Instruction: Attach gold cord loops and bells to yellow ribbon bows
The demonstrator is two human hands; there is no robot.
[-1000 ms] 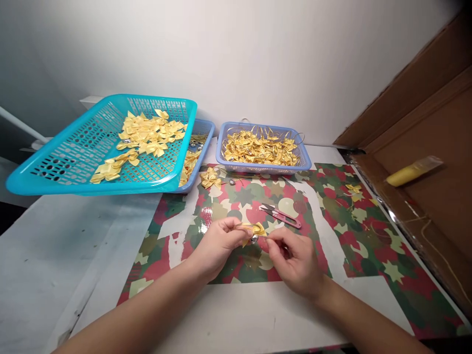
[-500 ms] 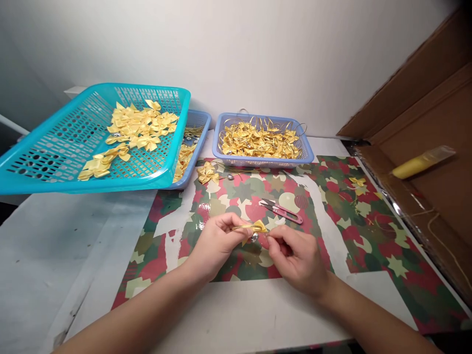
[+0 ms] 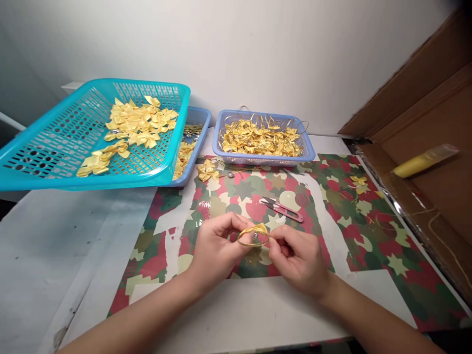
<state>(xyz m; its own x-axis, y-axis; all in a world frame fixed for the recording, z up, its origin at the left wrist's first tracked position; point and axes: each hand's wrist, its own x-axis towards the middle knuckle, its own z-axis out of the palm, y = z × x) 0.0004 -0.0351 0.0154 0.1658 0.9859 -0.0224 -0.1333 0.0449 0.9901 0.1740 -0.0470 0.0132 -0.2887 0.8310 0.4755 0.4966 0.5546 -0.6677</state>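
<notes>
My left hand (image 3: 221,246) pinches a yellow ribbon bow (image 3: 260,228) between thumb and fingers. A loop of gold cord (image 3: 253,245) hangs from the bow toward me, and a small silver bell (image 3: 255,236) shows behind the loop. My right hand (image 3: 297,255) is closed at the loop's right side, thumb against forefinger, pinching what looks like the cord's end; the fingertips partly hide it. Just beyond my hands lie pink-handled thread snips (image 3: 283,210) on the patterned sheet.
A turquoise basket (image 3: 147,178) with yellow bows overlaps a blue basket (image 3: 201,147) at left. Another blue basket (image 3: 265,160) holds looped bows. A loose bow (image 3: 208,170) and a bell (image 3: 230,175) lie before it. Cardboard (image 3: 416,132) with a yellow tube (image 3: 424,161) stands at right.
The gold cord loop has swung from the left of the bow down toward me. The bow has turned in my left fingers, and my right hand stays nearly in place.
</notes>
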